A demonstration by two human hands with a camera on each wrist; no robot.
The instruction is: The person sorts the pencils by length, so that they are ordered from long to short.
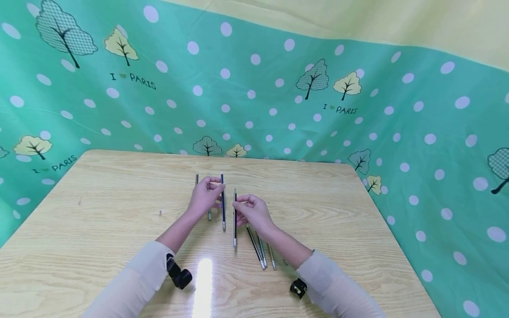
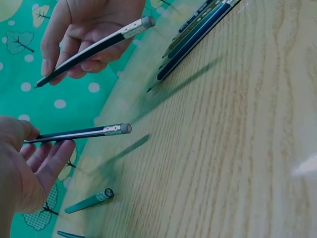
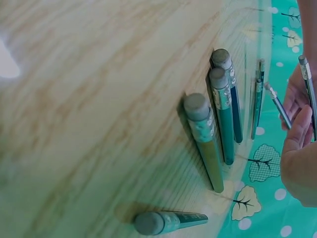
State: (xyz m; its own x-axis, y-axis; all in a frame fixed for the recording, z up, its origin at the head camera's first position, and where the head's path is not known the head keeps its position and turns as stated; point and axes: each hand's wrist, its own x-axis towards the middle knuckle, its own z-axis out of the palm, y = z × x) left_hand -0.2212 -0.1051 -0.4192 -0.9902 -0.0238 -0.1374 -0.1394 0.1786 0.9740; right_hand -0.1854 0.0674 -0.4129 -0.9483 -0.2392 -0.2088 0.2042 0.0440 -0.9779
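Observation:
Between thumb and fingers, my left hand (image 1: 207, 194) pinches a dark blue pencil (image 1: 223, 214), eraser end toward me. Just to its right, my right hand (image 1: 254, 214) pinches a black pencil (image 1: 235, 232), also with the eraser end nearest me. The left wrist view shows both the blue pencil (image 2: 84, 134) and the black pencil (image 2: 94, 49) raised over the table, their shadows below. Beside my left hand lie a green pencil (image 1: 209, 215) and a dark pencil (image 1: 196, 178), partly hidden by it. Below my right hand, several pencils (image 1: 256, 247) lie side by side.
In the right wrist view, one more pencil (image 3: 173, 222) lies apart from the yellowish pencil (image 3: 205, 153) and its neighbours. A tiny bit (image 1: 160, 213) sits left on the wooden table (image 1: 119, 190). A green dotted cloth (image 1: 254, 106) hangs behind the table's back edge.

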